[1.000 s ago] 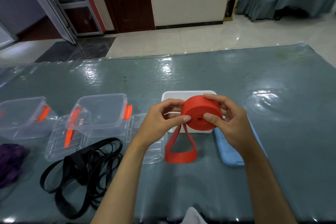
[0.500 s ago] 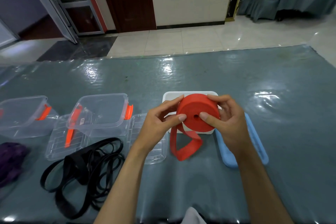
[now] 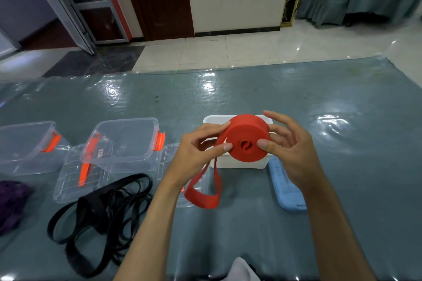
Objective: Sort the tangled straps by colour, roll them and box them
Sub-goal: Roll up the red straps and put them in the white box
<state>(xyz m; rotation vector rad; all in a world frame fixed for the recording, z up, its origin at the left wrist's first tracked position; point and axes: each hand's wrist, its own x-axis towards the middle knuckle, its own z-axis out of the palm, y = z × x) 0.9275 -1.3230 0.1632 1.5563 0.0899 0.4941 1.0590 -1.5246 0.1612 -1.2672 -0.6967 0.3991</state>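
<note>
Left hand [image 3: 198, 148]: thumb and fingers pinch near-finished roll of red flat strap [image 3: 247, 138], raised above desk [image 3: 251, 89]. Right hand [image 3: 290, 143]: thumb pressed on roll face, fingers spread behind rim. Unrolled red tail [image 3: 203, 191] hangs in loop below left hand. White rectangular plastic box [image 3: 239, 164] directly behind roll. Tangled black straps [image 3: 100, 210] lower-left of left hand.

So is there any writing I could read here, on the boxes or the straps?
Nothing can be read.
Clear box: a small white sticker with dark marks, too small and blurred to read.
Red roll, black straps, white box, blue lid: no writing shows.
</note>
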